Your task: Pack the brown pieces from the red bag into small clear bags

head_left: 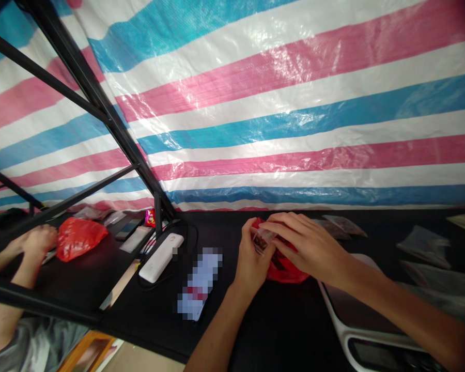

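Observation:
My left hand (251, 263) is closed around a small clear plastic bag (262, 239) with brownish bits in it. Bent over from the other side, my right hand (308, 245) has its fingers at the bag's upper edge, pinching there; its fingertips partly cover the bag. Right behind and below both hands lies a crumpled red plastic bag (285, 267), largely hidden by them. What the red bag holds cannot be made out. Under my right forearm sits a digital scale (335, 310) with a dark display at its front.
Clear plastic bags (424, 247) lie to the right, filled ones (343, 226) behind the scale. Left of me are a phone (200, 284) and a white power bank (161, 258) with a cable. Beyond a black metal frame (129, 147), another person's hands (39, 242) are beside a red bag (79, 237).

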The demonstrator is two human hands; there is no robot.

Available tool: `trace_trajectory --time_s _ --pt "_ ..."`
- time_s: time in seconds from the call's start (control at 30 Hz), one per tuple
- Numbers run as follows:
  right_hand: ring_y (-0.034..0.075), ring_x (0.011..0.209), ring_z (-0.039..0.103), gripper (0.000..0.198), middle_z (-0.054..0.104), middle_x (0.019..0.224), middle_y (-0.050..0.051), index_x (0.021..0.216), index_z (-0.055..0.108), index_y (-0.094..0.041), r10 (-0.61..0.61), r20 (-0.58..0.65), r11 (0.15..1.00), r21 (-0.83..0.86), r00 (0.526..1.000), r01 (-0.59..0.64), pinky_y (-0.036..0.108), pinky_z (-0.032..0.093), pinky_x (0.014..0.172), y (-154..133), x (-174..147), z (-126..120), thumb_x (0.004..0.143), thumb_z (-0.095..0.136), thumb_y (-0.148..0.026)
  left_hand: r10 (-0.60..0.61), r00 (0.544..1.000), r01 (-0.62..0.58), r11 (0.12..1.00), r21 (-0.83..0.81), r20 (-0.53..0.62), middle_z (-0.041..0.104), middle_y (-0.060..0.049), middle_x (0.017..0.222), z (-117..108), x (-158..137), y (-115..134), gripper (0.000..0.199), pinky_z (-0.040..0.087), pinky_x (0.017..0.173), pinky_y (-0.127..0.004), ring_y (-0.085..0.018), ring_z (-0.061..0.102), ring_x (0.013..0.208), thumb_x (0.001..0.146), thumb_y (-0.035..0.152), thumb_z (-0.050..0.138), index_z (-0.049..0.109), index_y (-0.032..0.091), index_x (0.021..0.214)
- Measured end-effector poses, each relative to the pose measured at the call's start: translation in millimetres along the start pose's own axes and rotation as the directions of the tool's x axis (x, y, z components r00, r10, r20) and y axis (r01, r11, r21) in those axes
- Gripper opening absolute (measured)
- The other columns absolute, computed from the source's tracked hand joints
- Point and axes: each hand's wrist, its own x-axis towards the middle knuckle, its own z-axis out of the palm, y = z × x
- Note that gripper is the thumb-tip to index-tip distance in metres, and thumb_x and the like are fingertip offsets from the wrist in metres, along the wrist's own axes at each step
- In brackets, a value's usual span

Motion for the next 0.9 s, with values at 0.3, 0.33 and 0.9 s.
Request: trace_trajectory --time_s 0.3,0.33,0.9 --pt "0.028 0.124 0.065 0.049 0.069 0.138 0.011 0.155 0.049 -0.027 0.016 0.005 0.999 -0.040 1.000 -0.016 0.046 0.051 0.104 3.0 -1.2 5.5 0.106 0.052 -0.022 -0.003 1.000 0.003 1.000 -0.024 -0.007 0.064 -0.005 0.116 2.7 0.6 -0.4 0.060 0.056 0.093 -0.037 -0.020 0.067 0.099 0.093 0.025 0.072 0.045 0.028 0.146" --pt "0.028 0.124 0.065 0.050 0.069 0.139 0.011 0.156 0.049 -0.026 0.020 0.000 0.999 -0.047 1.000 -0.020 0.045 0.051 0.105 3.4 -1.4 5.8 0.106 0.052 -0.022 -0.001 1.000 0.000 1.000 -0.024 -0.009 0.065 -0.006 0.116 2.9 0.7 -0.6 0.059 0.056 0.094 -0.038 -0.020 0.067 0.100 0.093 0.026 0.072 0.045 0.027 0.146" --pt "0.030 0.124 0.067 0.041 0.069 0.141 0.010 0.146 0.059 -0.026 0.106 -0.018 0.994 -0.020 0.994 -0.106 0.047 0.052 0.107 2.6 -0.2 4.2 0.105 0.056 -0.030 -0.022 1.000 0.022 1.000 -0.022 0.007 0.065 -0.004 0.113 1.5 1.5 2.9 0.054 0.055 0.092 -0.035 -0.020 0.066 0.099 0.094 0.029 0.072 0.049 0.028 0.143"
